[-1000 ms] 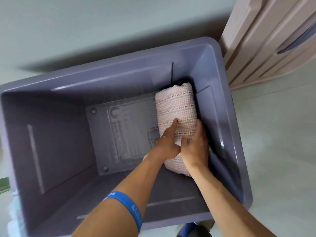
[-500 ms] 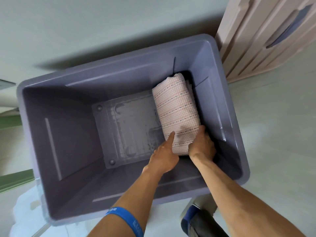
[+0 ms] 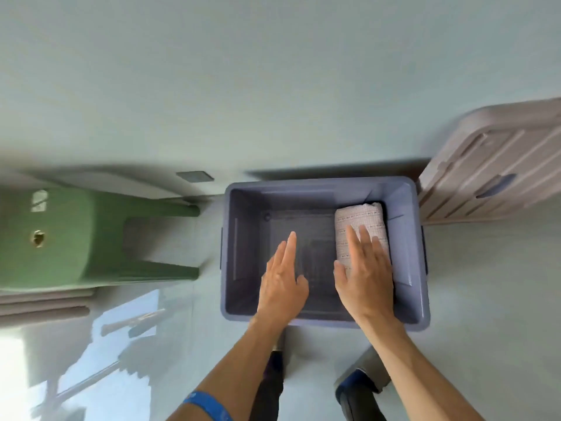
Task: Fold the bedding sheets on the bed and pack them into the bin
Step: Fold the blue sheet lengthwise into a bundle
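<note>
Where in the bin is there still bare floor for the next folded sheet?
Free: the bin floor from its left wall across to the folded sheet, under the open left hand. Crowded: the right side, where the sheet lies along the right wall, with the open right hand above its near end.

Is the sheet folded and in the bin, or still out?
Folded and in. The sheet lies as a compact bundle on the bin floor against its right wall; both hands are open above it.
</note>
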{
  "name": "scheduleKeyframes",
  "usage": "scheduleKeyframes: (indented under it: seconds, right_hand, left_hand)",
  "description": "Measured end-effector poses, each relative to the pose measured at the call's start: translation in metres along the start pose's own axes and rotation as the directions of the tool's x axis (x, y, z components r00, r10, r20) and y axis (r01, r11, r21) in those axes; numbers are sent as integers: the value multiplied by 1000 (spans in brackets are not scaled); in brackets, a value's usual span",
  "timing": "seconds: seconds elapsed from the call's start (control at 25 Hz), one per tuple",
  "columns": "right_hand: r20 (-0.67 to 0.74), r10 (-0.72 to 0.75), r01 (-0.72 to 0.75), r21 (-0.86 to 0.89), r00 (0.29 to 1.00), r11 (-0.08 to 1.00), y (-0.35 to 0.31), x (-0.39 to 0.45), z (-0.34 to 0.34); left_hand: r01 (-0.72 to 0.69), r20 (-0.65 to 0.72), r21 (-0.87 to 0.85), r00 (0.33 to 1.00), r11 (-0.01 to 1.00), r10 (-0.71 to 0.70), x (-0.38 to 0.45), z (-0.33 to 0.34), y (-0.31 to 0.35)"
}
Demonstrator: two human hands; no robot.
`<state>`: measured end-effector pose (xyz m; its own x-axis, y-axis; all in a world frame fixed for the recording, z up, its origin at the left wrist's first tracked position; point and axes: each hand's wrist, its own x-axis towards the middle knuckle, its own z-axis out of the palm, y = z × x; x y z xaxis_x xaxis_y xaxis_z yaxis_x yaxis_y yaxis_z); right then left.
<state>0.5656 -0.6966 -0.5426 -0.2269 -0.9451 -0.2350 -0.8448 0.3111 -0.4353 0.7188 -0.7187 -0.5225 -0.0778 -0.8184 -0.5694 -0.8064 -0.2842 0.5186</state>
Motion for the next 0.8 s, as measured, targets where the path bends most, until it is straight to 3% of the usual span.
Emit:
scheduleKeyframes:
  seconds: [0.2, 0.28, 0.36, 0.52, 0.64, 0.76, 0.8]
  right_hand:
    - [108, -272, 269, 40, 956, 962, -152, -84, -151]
    - [154, -436, 428, 84, 887, 900, -205, -122, -198]
    - [233, -559, 548, 116, 796, 828, -245, -153, -228]
    - [439, -784, 826, 147, 439, 545, -298, -251, -252]
    - [522, -823, 907, 197, 224, 372, -335, -331, -258]
    - [577, -817, 956, 236, 4, 172, -383, -424, -244]
    - [580, -807, 959, 274, -110, 66, -397, -468, -237]
  left_hand:
    - [48, -314, -18, 948, 999, -51, -151, -161, 20]
    - [70, -428, -10, 901, 998, -67, -218, -201, 17]
    - [125, -566, -94, 809, 988, -156, -274, -223, 12]
    - [240, -691, -422, 539, 874, -482, -413, -192, -19]
    - [224, -570, -734, 311, 641, -761, -505, -170, -43]
    - [154, -504, -849, 51, 505, -862, -603, -166, -76]
    - [120, -456, -886, -49, 448, -889, -643, -154, -93]
